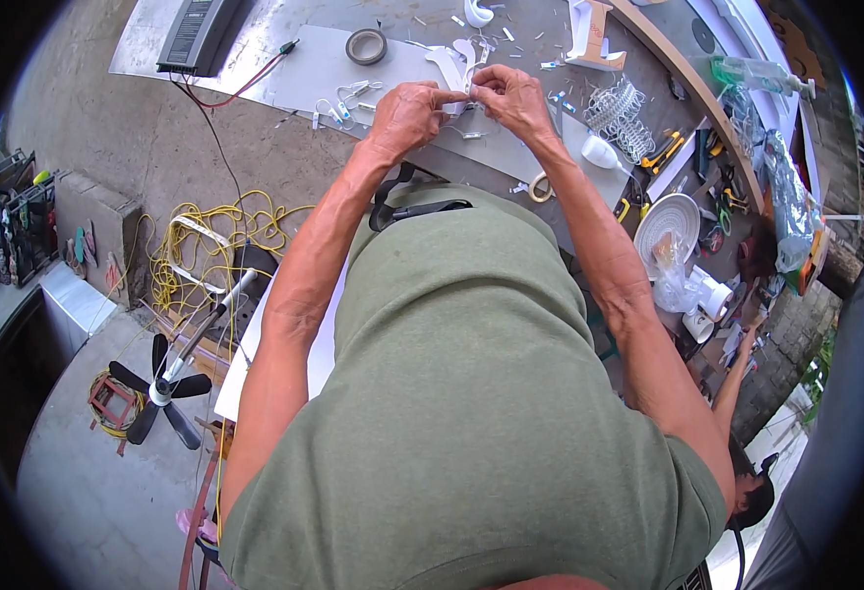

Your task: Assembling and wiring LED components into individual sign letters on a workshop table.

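Over the work surface, my left hand point(410, 120) and my right hand point(515, 102) meet at their fingertips. Both are closed, the left index finger stretched toward the right hand's pinch. Whatever small thing lies between the fingers is too tiny and covered to name. Right behind the fingertips is a white curved plastic piece point(446, 67); I cannot tell whether they touch it. Small white pieces with wires point(331, 110) lie left of my left hand. Beyond them rests a roll of dark tape point(366, 45).
A grey metal box with leads point(199, 34) sits at the far left. To the right are a coiled white wire bundle point(617, 116), a white bulb-shaped piece point(601, 151), pliers point(662, 152) and a round woven tray point(668, 222). Another person's arm point(737, 379) shows at lower right.
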Demonstrator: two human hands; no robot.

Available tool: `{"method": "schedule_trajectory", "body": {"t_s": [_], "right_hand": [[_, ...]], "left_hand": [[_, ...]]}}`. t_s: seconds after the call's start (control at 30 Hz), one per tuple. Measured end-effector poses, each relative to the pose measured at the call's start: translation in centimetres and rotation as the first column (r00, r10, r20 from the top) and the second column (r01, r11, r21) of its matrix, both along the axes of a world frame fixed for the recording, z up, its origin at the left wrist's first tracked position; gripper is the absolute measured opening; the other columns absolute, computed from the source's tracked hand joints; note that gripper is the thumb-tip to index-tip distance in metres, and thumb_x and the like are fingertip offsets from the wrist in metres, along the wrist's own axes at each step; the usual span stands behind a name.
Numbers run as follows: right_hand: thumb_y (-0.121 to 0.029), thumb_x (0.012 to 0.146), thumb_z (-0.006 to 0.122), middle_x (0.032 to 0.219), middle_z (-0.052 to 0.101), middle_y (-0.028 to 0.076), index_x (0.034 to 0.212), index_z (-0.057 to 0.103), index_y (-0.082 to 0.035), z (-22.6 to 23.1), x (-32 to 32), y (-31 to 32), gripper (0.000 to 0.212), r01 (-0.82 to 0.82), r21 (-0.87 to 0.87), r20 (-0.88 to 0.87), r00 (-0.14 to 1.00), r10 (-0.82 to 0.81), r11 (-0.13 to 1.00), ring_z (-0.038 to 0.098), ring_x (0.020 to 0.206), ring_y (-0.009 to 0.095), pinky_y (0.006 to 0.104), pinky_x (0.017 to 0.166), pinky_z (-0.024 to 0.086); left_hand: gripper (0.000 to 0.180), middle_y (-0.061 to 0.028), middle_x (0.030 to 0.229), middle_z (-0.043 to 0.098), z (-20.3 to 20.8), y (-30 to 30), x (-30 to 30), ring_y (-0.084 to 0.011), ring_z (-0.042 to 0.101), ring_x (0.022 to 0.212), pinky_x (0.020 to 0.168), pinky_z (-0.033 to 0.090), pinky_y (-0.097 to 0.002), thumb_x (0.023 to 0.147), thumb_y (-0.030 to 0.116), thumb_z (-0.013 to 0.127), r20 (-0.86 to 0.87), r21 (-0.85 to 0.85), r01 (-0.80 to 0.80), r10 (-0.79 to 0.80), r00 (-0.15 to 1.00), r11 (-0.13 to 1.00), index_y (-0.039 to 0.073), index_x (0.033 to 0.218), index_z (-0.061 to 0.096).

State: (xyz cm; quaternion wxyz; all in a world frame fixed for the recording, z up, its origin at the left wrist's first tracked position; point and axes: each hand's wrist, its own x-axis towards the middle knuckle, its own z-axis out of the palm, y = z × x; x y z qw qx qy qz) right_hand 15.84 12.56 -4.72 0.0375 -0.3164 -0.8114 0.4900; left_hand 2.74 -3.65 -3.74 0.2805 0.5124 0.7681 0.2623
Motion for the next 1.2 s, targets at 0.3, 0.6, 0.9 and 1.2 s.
{"method": "schedule_trajectory", "body": {"t_s": [0.3, 0.6, 0.9, 1.2], "right_hand": [[-0.017, 0.083, 0.075, 0.088, 0.077, 0.007, 0.102, 0.076, -0.004, -1.7, 0.6, -0.9, 0.023, 0.127, -0.04, -0.113, 0.985, -0.131, 0.991, 0.07, 0.072, 0.014, 0.0293, 0.069, 0.058], [-0.018, 0.082, 0.074, 0.084, 0.076, 0.009, 0.1, 0.076, -0.004, -1.5, 0.0, -0.8, 0.023, 0.088, 0.038, -0.047, 0.995, -0.086, 0.995, 0.072, 0.075, 0.015, 0.0291, 0.073, 0.058], [-0.018, 0.082, 0.073, 0.089, 0.065, 0.007, 0.097, 0.075, -0.009, 0.7, 1.3, -2.3, 0.017, -0.156, 0.338, -0.218, 0.946, 0.238, 0.928, 0.06, 0.089, 0.025, 0.0381, 0.08, 0.05], [-0.017, 0.079, 0.077, 0.096, 0.06, 0.004, 0.096, 0.074, -0.012, -0.9, 2.2, -3.7, 0.018, -0.21, 0.515, -0.154, 0.931, 0.331, 0.831, 0.057, 0.095, 0.024, 0.0386, 0.083, 0.045]], "left_hand": [[0.043, -0.0106, 0.091, 0.07, 0.1, -0.2, 0.1, -0.0308, 0.068, 0.088, 0.077, 0.054, -0.0424, 0.079, 0.007, 0.07, -0.033, 0.054, 0.014, -0.012, 0.999, 0.998, 0.024, 0.119, 0.075], [0.043, -0.0125, 0.09, 0.072, -0.1, -0.3, 0.1, -0.0302, 0.069, 0.078, 0.073, 0.054, -0.0401, 0.079, 0.006, 0.07, 0.069, 0.152, -0.043, 0.033, 0.997, 0.987, 0.017, 0.12, 0.074], [0.047, -0.0069, 0.079, 0.072, -1.2, -0.8, 0.4, -0.0158, 0.062, 0.059, 0.062, 0.053, -0.0322, 0.078, 0.005, 0.077, 0.129, 0.186, -0.157, 0.134, 0.983, 0.97, 0.013, 0.124, 0.071], [0.044, -0.0067, 0.081, 0.073, -1.0, -1.2, 0.6, -0.0156, 0.064, 0.061, 0.062, 0.054, -0.0318, 0.08, 0.008, 0.077, 0.149, 0.16, -0.191, 0.168, 0.975, 0.968, 0.014, 0.123, 0.071]]}}
